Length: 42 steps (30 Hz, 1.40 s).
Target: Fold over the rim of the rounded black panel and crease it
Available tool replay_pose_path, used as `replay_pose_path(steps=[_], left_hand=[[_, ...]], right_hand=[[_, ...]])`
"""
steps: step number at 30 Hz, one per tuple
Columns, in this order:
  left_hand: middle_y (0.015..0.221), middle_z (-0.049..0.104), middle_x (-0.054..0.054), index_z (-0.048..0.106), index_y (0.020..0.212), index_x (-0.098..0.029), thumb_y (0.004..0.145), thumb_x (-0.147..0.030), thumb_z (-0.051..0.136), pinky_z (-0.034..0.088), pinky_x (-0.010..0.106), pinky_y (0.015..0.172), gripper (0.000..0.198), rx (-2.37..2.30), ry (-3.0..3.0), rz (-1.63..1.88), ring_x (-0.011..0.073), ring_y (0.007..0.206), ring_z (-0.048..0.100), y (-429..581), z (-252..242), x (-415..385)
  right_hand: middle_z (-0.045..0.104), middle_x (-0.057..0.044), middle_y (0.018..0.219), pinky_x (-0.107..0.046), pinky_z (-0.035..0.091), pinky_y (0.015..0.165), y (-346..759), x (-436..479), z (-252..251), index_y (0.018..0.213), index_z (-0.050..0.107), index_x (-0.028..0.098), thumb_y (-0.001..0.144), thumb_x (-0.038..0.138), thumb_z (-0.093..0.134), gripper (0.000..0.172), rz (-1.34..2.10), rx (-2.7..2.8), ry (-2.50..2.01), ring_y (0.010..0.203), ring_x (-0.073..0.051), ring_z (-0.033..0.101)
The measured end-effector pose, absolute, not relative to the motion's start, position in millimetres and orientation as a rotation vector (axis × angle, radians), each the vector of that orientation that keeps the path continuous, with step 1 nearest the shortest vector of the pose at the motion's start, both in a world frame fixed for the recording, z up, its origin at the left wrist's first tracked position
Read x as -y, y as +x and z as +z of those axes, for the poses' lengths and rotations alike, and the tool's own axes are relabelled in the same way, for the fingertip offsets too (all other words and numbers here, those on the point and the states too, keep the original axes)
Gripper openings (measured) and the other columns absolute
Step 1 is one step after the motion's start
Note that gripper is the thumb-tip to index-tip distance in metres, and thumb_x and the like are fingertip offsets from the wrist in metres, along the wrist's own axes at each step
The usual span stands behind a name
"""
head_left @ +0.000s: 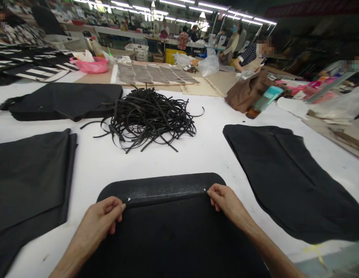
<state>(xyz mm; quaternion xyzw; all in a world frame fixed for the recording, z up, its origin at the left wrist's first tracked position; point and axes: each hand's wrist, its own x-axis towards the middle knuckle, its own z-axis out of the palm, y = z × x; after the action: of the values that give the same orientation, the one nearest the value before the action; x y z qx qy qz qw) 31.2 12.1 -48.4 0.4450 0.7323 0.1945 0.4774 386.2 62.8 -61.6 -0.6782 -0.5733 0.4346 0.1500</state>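
Note:
In front of me lies a black fabric panel (170, 239), its straight far edge held between my two hands. My left hand (102, 216) pinches the left end of that edge, thumb against fingers. At the right end my right hand (222, 200) pinches it the same way. Beyond the edge shows a black backing piece (168, 183) with rounded corners, a greyish shiny band and a thin pale line. A small white triangle mark (129, 199) sits by the left fingertips, and another white triangle mark (205, 189) by the right ones. My fingers partly hide the edge's ends.
A tangled heap of black strips (153, 116) lies beyond the panel on the white tabletop (202, 154). Black fabric stacks lie left (29, 177), far left (69, 98) and right (292, 177). A brown bag (247, 92) and teal-capped bottle (266, 100) stand back right. People work farther off.

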Motion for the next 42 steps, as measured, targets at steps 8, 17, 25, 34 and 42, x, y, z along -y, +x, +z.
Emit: replay_pose_path(steps=[8,17,25,34,42], left_hand=[[0.043,0.046,-0.006,0.048,0.062,-0.018,0.069,-0.05,0.049,0.022,0.019,0.036,0.032,-1.807,1.038,0.528,0.0072,0.033,0.035,36.0,-45.1,-15.7],[0.05,0.046,-0.007,0.047,0.067,-0.017,0.073,-0.042,0.047,0.021,0.016,0.032,0.025,-1.746,1.016,0.567,0.0059,0.034,0.039,36.1,-46.9,-16.2],[0.048,0.047,-0.007,0.048,0.069,-0.017,0.074,-0.034,0.046,0.023,0.015,0.029,0.018,-1.74,0.959,0.597,0.0057,0.031,0.039,36.2,-47.5,-16.8],[0.045,0.047,-0.008,0.048,0.066,-0.018,0.074,-0.03,0.045,0.023,0.015,0.027,0.015,-1.763,0.934,0.623,0.0064,0.029,0.039,35.9,-58.2,-17.0],[0.045,0.047,-0.008,0.047,0.065,-0.018,0.073,-0.028,0.044,0.023,0.016,0.029,0.013,-1.784,0.969,0.594,0.0066,0.029,0.04,38.0,-52.6,-19.7]], right_hand=[[0.056,0.002,0.054,-0.021,0.032,0.042,383.9,-64.1,-63.9,0.068,0.054,0.019,0.08,0.035,0.048,0.021,1.203,1.633,-2.004,0.043,-0.012,0.05],[0.054,0.001,0.054,-0.023,0.032,0.042,385.8,-66.0,-63.5,0.066,0.051,0.02,0.075,0.044,0.047,0.026,1.261,1.67,-2.0,0.044,-0.013,0.049],[0.05,0.0,0.052,-0.026,0.033,0.044,388.9,-73.9,-60.1,0.061,0.05,0.021,0.065,0.057,0.048,0.037,1.383,1.644,-1.974,0.043,-0.014,0.045],[0.049,0.0,0.052,-0.027,0.034,0.047,381.4,-75.7,-54.6,0.061,0.051,0.02,0.06,0.061,0.046,0.042,1.385,1.63,-2.061,0.045,-0.015,0.045],[0.049,0.001,0.054,-0.027,0.033,0.047,387.6,-74.7,-61.1,0.064,0.051,0.02,0.066,0.059,0.042,0.04,1.355,1.709,-2.039,0.046,-0.015,0.046]])
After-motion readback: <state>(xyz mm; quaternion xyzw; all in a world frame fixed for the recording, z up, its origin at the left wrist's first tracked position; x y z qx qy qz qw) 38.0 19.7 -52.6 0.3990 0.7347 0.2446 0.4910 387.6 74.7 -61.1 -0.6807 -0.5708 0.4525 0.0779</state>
